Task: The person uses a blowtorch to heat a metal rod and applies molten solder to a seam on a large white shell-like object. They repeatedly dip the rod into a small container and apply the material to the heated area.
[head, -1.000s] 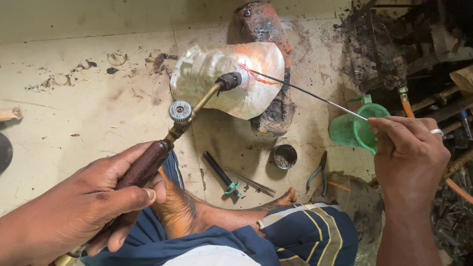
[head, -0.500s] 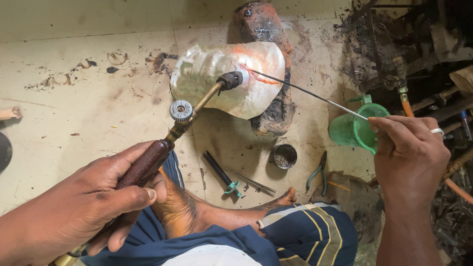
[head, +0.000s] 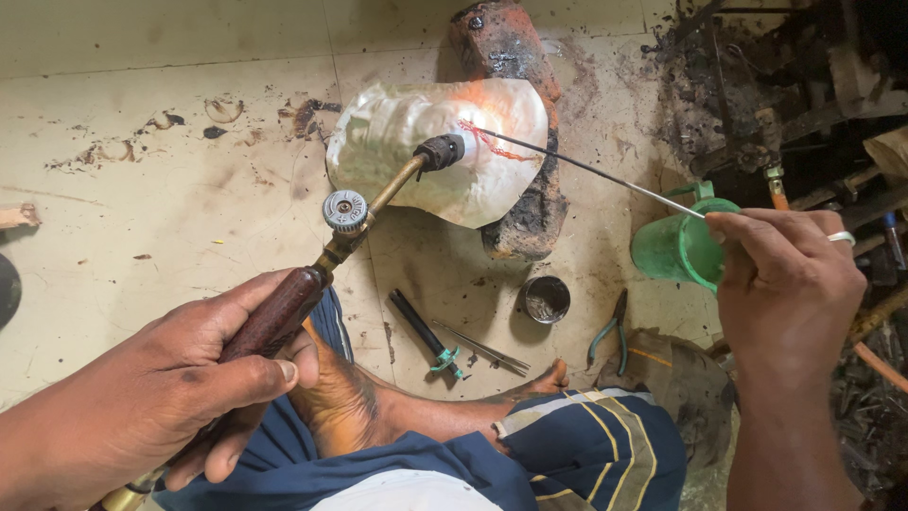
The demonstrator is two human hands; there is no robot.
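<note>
Low at the near left, the left hand point(head: 161, 397) grips the wooden handle of a brass torch point(head: 364, 213) whose nozzle points ahead at a glowing silver metal sheet point(head: 407, 142), met by a thin rod point(head: 586, 170) pinched in the right hand point(head: 785, 284), beside a green cup point(head: 667, 251).

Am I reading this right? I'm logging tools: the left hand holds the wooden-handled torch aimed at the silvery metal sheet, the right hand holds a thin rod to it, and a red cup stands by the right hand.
Not quite. The cup is green, not red, as the head view shows. The rest holds: left hand grips the torch aimed at the metal sheet, and right hand holds the thin rod to it.
</note>
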